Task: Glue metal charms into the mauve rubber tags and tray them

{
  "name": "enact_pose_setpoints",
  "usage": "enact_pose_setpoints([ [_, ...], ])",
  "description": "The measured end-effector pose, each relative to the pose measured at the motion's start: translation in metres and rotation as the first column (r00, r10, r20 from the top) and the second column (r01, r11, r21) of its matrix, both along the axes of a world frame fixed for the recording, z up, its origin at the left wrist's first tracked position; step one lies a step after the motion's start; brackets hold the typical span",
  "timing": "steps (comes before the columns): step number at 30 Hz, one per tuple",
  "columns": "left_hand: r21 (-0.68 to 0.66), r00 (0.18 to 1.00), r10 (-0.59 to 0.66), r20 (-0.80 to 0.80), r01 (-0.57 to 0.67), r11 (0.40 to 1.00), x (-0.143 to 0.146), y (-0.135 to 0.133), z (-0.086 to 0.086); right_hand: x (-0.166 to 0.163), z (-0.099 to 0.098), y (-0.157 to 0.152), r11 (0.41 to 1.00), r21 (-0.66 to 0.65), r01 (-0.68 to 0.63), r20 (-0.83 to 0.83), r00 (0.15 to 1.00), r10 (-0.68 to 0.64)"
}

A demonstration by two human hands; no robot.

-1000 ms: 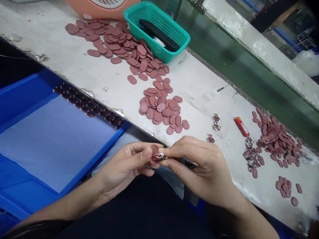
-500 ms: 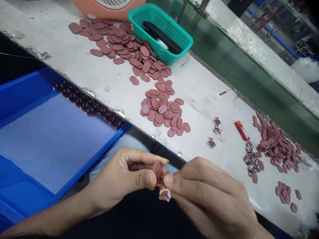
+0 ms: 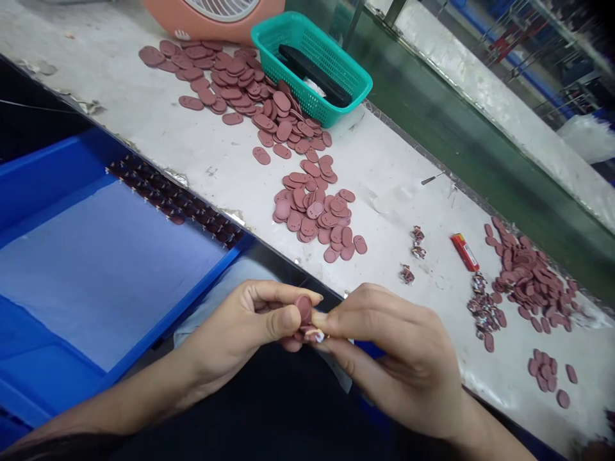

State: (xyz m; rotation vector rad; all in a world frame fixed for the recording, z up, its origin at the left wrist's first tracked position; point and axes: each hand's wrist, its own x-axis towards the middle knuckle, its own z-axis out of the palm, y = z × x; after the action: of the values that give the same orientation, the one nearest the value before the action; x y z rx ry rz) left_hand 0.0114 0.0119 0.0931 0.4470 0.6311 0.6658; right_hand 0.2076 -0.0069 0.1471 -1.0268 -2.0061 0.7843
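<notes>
While the left hand (image 3: 235, 333) pinches a maroon oval rubber pad (image 3: 303, 309) between thumb and fingers, the right hand (image 3: 398, 358) nips a small white-edged bit (image 3: 314, 335) at the pad's lower edge; both grips are narrow. The piece sits just right of the blue plastic tray (image 3: 57, 153), held in the air, clear of the bench (image 3: 398, 198). Done so far, by the look of it: a row of dark finished-looking parts (image 3: 168, 198) lined up along the tray's far edge. Remaining, as far as visible: a heap of loose pads (image 3: 307, 214) beyond the tray's right end, and further right another pad heap (image 3: 528, 278) beside a small pile of printed bits (image 3: 485, 310). Versus the previous frame: the white-edged bit no longer dangles below the pad, it now sits tight against it, and the right hand has moved up closer to the left thumb.
</notes>
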Motion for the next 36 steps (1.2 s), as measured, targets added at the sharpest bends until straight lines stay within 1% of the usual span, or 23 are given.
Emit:
enact_pose_setpoints([
  [5,-0.106,0.997,-0.078,0.003,0.078,0.991,-0.001,0.001,-0.010,0.001,-0.003,0.006,0.997,-0.074,0.012,0.026,1.000,-0.010],
  [9,-0.140,0.995,-0.095,0.033,0.098,0.985,-0.002,0.003,-0.013,0.003,-0.004,0.007,0.994,-0.095,0.045,0.025,0.999,-0.043],
  [12,-0.145,0.995,-0.094,0.044,0.099,0.985,-0.001,0.005,-0.013,0.004,-0.007,0.006,0.994,-0.102,0.040,0.007,0.999,-0.040],
  [14,-0.162,0.996,-0.087,0.036,0.091,0.983,0.001,0.005,-0.014,0.004,-0.010,0.007,0.994,-0.098,0.041,0.001,0.999,-0.041],
  [18,-0.243,0.998,-0.057,-0.010,0.053,0.969,0.003,0.005,-0.015,0.001,-0.016,0.009,0.995,-0.086,0.053,-0.004,0.999,-0.054],
  [24,-0.325,0.998,-0.003,-0.064,-0.018,0.945,0.005,0.006,-0.011,0.000,-0.019,0.011,0.995,-0.065,0.071,0.009,0.997,-0.070],
  [30,-0.337,0.998,0.002,-0.070,-0.026,0.941,0.005,0.006,-0.011,0.000,-0.021,0.013,0.995,-0.078,0.056,0.013,0.998,-0.055],
  [33,-0.330,0.998,-0.004,-0.069,-0.019,0.944,0.004,0.005,-0.014,-0.001,-0.022,0.015,0.994,-0.094,0.051,0.003,0.999,-0.051],
  [36,-0.285,0.998,-0.019,-0.053,0.003,0.959,0.001,0.007,-0.019,-0.003,-0.021,0.017,0.995,-0.087,0.053,-0.014,0.998,-0.055],
])
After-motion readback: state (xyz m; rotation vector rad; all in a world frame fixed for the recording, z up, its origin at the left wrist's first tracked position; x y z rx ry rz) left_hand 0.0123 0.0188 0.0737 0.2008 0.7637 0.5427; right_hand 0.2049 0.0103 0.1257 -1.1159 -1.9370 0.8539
